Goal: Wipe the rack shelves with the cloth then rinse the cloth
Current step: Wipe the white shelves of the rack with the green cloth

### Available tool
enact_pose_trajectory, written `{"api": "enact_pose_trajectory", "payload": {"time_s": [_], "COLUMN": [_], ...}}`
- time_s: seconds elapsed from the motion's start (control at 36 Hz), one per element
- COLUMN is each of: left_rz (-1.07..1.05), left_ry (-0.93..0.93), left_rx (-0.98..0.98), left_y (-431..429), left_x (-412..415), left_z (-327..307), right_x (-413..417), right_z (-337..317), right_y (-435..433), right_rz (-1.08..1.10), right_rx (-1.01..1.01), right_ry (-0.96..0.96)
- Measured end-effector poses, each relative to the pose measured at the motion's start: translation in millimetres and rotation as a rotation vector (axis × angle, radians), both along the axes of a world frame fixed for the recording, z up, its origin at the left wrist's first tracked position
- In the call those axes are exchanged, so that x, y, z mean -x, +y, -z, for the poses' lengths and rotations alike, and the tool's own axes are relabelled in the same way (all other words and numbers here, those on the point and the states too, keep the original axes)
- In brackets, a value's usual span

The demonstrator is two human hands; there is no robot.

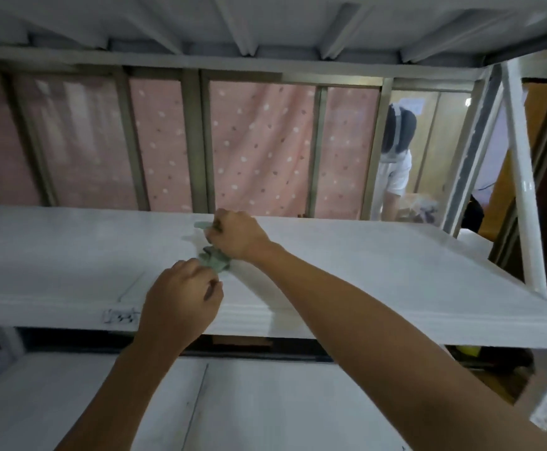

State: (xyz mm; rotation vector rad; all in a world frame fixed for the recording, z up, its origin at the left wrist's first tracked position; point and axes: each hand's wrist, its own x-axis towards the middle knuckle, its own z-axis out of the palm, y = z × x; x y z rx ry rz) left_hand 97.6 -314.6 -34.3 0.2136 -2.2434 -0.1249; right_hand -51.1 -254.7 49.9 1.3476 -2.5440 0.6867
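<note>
Two bare forearms reach up from the bottom edge of the view, the nearest things to the lens, crossing over the lower white painted metal shelf (265, 402) of the rack. Largest of all is the white metal rack (522, 177) itself, with its upright post at the right and the ribbed underside of a higher shelf overhead. Its broad middle white shelf (379, 271) spans the whole width, pale and bare apart from a small dark-printed label (121, 316) on its front lip. Behind the rack hangs a pink curtain with white and dark dots (259, 148), seen through a grey window frame. At the far right, beyond the rack, a person in a white top (394, 167) bends forward. The right hand (238, 234) is curled into a fist toward the back middle of the shelf, clenched on the upper part of a small crumpled pale green cloth (215, 260). The left hand (181, 301) sits nearer the front edge, fingers folded in and pinching the lower end of the same cloth, which lies bunched between both hands on the middle shelf, touching its top.
</note>
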Motion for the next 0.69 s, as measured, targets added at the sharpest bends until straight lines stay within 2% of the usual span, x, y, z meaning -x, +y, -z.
{"api": "enact_pose_trajectory", "payload": {"time_s": [0.11,0.28,0.42,0.69], "left_rz": [-0.092,-0.129,-0.108,-0.081], "left_ry": [0.046,0.063,0.026,-0.027], "left_rx": [0.006,-0.155,-0.177,-0.238], "left_y": [-52,-81,-95,-63], "left_x": [-28,-59,-53,-32], "left_z": [10,5,6,6], "right_x": [-52,-79,-80,-38], "right_z": [8,24,28,29], "right_y": [-63,-103,-102,-41], "right_rz": [-0.064,0.058,0.091,0.213], "right_rx": [0.006,-0.177,-0.236,-0.27], "right_ry": [0.007,0.123,0.289,0.27]}}
